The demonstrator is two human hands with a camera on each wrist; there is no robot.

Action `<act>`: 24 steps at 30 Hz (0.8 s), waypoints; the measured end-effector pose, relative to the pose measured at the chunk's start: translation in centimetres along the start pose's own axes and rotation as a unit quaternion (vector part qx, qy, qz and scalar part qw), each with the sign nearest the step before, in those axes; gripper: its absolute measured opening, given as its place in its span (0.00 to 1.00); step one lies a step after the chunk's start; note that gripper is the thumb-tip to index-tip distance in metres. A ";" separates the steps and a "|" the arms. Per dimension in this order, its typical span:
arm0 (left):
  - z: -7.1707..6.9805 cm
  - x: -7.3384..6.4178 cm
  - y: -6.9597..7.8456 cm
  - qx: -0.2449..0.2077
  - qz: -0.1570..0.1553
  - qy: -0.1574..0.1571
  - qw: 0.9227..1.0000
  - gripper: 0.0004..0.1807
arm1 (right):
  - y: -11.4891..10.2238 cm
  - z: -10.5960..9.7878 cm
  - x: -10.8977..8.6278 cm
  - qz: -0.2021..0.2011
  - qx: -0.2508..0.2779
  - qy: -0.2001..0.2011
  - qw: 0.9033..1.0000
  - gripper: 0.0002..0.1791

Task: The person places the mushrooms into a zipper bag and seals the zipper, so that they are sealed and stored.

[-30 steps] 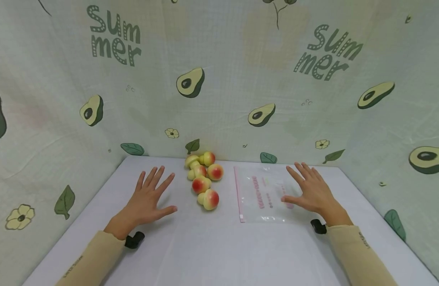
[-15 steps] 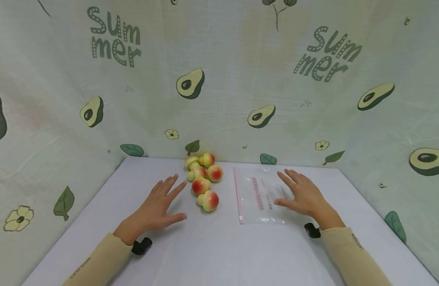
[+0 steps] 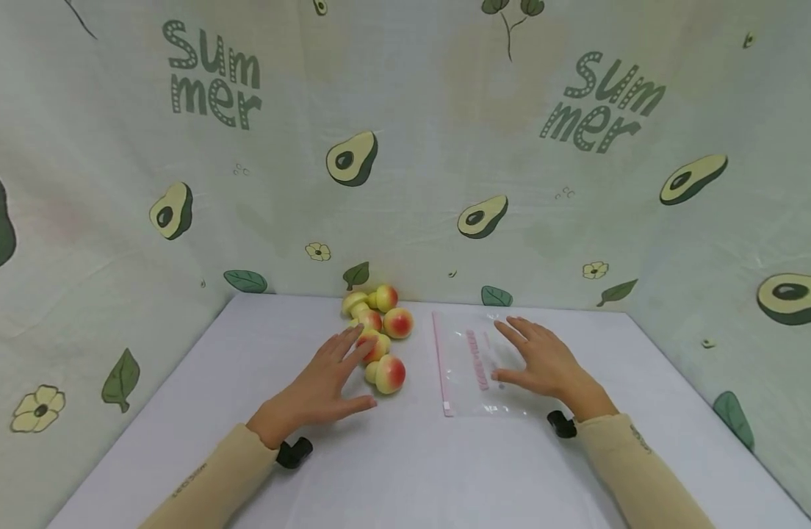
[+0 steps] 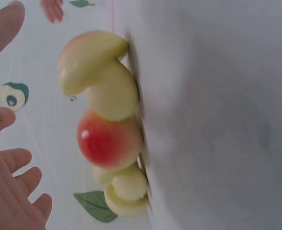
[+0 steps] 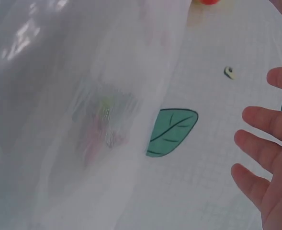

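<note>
Several toy mushrooms (image 3: 390, 375), pale yellow with red-blushed caps, lie in a loose column on the white table. My left hand (image 3: 316, 389) hovers beside them with fingers spread, its fingertips covering part of one mushroom in the head view. In the left wrist view, a gap shows between the fingers (image 4: 21, 160) and the mushrooms (image 4: 107, 141). A clear plastic zip bag (image 3: 461, 397) with a pink zip edge and pink print lies flat to the right. Over its right part hangs my right hand (image 3: 547, 367), fingers apart, holding nothing. The bag's right side is partly hidden beneath that hand.
The white table (image 3: 405, 470) ends at a cloth backdrop (image 3: 412, 220) printed with avocados and leaves, which rises behind and on both sides. A black wrist camera (image 3: 294, 452) sits under the left wrist, another black camera (image 3: 561, 424) under the right.
My left hand has moved right to the mushrooms, and its fingertips now overlap them in the head view. My right hand has shifted left over the bag. Mushrooms and bag stay put.
</note>
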State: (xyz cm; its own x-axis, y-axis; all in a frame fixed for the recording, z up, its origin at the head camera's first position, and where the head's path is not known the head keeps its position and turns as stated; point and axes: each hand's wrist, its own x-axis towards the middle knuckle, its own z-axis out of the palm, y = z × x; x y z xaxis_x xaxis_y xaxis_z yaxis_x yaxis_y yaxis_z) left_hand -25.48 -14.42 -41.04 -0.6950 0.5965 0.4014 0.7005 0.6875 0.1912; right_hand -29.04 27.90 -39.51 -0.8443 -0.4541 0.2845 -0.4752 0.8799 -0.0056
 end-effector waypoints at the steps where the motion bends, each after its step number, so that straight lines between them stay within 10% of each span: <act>1: 0.1 0.3 0.2 -0.004 0.004 0.002 1.000 0.50 | -0.1 0.1 0.1 -0.003 0.002 0.002 1.000 0.53; 24: 2.4 5.2 4.3 -0.024 0.031 -0.009 0.999 0.50 | -2.6 1.0 2.7 -0.014 0.027 -0.017 0.999 0.53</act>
State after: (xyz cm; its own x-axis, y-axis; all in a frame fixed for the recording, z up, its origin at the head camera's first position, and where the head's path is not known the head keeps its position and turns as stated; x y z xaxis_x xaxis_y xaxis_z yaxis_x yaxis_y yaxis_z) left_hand -26.51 -7.36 -40.29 -0.6518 0.6451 0.3987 0.7496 0.6280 0.2093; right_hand -30.32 24.28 -39.72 -0.8380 -0.4832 0.2534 -0.5100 0.8587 -0.0494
